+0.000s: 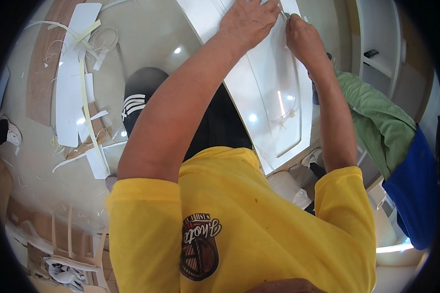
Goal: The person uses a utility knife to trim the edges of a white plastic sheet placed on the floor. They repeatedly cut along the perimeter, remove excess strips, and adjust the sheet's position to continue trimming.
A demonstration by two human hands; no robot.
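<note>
A long white panel with a raised moulded frame lies before me, running from the top edge down to my lap. My left hand rests on it near the top, fingers bent over its surface; their tips are partly cut off by the picture's edge. Close beside it, my right hand is closed around a small thin tool, perhaps a blade, at the moulding near the panel's right side. Clear film and a yellowish scrap lie on the lower part of the panel.
On the floor at left lie a white board, a brown wood board and several tape strips. A wooden chair stands at lower left. Another person in green trousers is close at right, near a white cabinet. A shoe shows at far left.
</note>
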